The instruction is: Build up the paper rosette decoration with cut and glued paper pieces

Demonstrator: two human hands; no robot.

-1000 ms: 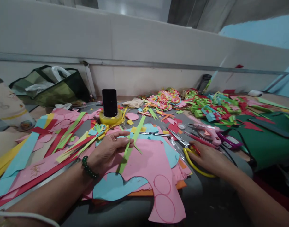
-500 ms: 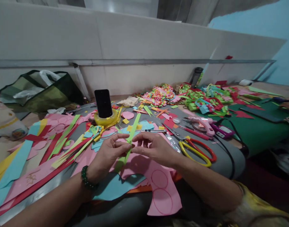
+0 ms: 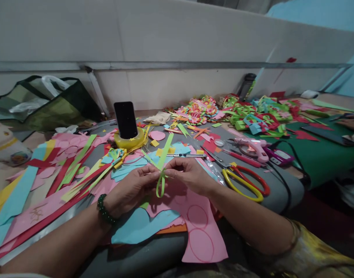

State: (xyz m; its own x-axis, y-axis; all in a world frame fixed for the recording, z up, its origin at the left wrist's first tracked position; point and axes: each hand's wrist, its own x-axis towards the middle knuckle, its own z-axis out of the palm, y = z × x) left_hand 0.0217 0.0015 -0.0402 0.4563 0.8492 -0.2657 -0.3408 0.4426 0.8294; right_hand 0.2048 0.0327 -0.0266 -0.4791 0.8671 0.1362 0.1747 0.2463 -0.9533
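Note:
Both hands meet over the pink paper sheet [image 3: 194, 216] near the table's front edge. My left hand [image 3: 133, 189], with a green bead bracelet on its wrist, pinches a thin green paper strip [image 3: 161, 181]. My right hand [image 3: 187, 174] pinches the same strip from the right. The strip is bent into a small loop that hangs below the fingers, and its long end runs up and away toward the back. Light blue paper [image 3: 136, 227] lies under the pink sheet.
Scissors with red and yellow handles [image 3: 243, 183] lie right of my hands, beside a pink glue gun [image 3: 254, 146]. A black phone [image 3: 125, 119] stands in a yellow tape roll [image 3: 130, 142]. Coloured strips and scraps cover the left side; folded paper pieces [image 3: 243, 116] pile behind. Another person's hand [image 3: 351, 123] rests far right.
My right hand left the scissors and came over to the green strip. Both hands now hold it, and its lower end has been bent into a loop.

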